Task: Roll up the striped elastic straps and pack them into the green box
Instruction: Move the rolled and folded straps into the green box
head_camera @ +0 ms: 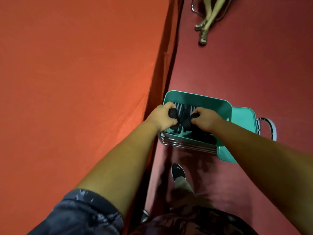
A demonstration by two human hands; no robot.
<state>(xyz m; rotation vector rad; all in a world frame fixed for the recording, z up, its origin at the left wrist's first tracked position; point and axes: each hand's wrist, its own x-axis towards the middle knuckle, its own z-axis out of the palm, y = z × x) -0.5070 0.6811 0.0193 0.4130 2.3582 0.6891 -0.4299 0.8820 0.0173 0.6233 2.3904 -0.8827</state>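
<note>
Striped elastic straps (180, 108) in both grips: woven cloth, matt, fine ribbing. Left grip (162, 117) and right grip (205, 119) each curl round a dark rolled end. Green box (199, 99) under the grips: smooth, satin sheen, plastic or painted tin, can't tell which. Ribbed trim (186, 145) on its wall just below the grips: bright metal, glossy. Lid (243, 118) right of the right grip: same smooth teal finish. Table cover (76, 73) left of the left grip: orange cloth, matt, faint creases. Floor (245, 65) beyond the grips: dark red carpet, matt, felt-like nap. Shoe (177, 172) below the grips: black mesh cloth, matt.
</note>
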